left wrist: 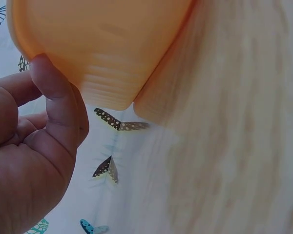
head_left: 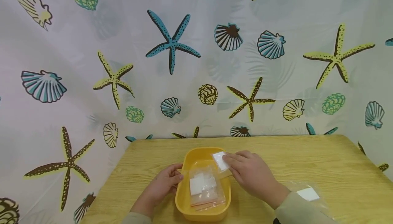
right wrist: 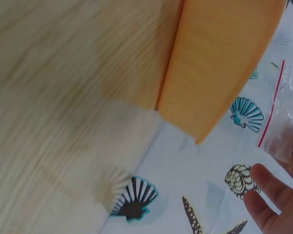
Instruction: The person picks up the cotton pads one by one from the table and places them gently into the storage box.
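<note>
A yellow plastic bin (head_left: 204,217) stands on the wooden table, several transparent zip bags (head_left: 204,190) with white contents lying inside it. At the bin's left side, my left hand (head_left: 164,183) grips the rim between thumb and fingers; the left wrist view shows the thumb (left wrist: 46,73) over the edge. My right hand (head_left: 253,172) pinches a small transparent zip bag (head_left: 219,159) with a white square piece in it, over the bin's right rim. In the right wrist view this zip bag (right wrist: 278,119) shows a red seal line, beside the bin's outer wall (right wrist: 215,63).
Another transparent bag (head_left: 308,194) with a white piece lies on the table to the right, partly behind my right sleeve (head_left: 299,208). The wooden table (head_left: 147,152) ends at a curtain (head_left: 196,67) printed with shells and starfish.
</note>
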{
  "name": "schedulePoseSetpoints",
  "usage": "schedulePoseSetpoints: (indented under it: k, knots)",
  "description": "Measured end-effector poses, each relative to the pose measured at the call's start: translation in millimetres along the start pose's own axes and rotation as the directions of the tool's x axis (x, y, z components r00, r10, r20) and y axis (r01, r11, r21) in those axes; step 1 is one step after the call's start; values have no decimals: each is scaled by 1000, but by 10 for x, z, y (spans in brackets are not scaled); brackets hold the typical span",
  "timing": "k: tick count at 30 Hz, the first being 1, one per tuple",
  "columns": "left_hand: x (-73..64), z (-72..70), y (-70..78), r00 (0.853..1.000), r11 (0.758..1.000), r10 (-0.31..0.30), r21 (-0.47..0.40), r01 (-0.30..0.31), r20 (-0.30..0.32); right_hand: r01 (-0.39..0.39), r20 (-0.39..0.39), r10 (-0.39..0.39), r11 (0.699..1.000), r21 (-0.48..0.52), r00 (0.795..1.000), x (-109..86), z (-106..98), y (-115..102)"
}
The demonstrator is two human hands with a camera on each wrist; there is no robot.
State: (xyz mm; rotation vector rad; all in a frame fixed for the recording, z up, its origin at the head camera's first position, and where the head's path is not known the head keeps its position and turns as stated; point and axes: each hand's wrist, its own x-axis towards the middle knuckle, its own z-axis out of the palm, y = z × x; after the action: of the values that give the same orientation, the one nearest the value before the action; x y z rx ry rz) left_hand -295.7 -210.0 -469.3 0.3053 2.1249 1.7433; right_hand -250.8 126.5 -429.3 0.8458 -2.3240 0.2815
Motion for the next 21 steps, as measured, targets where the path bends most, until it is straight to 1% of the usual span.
schedulePoseSetpoints:
  k: [3,10,14,17,21]
  knots:
    - [5,-2,-6,1000,1000,2,-4,-2,3,1,2,-1,1000,-1,1000,55,49,-103]
    - [1,5,-7,1000,1000,-16,10,16,-19,39,16,-39,998,-47,999,156,203,-281]
    - [3,11,0,1000,1000,-19,12,20,-25,39,18,-38,999,-24,999,188,269,-349]
    - [10,5,-5,1000,1000,-18,4,19,-20,20,67,-19,1000,-18,998,205,299,-390]
    - [21,-21,-28,1000,1000,-16,-10,16,1,9,160,-4,1000,-28,987,215,338,-423]
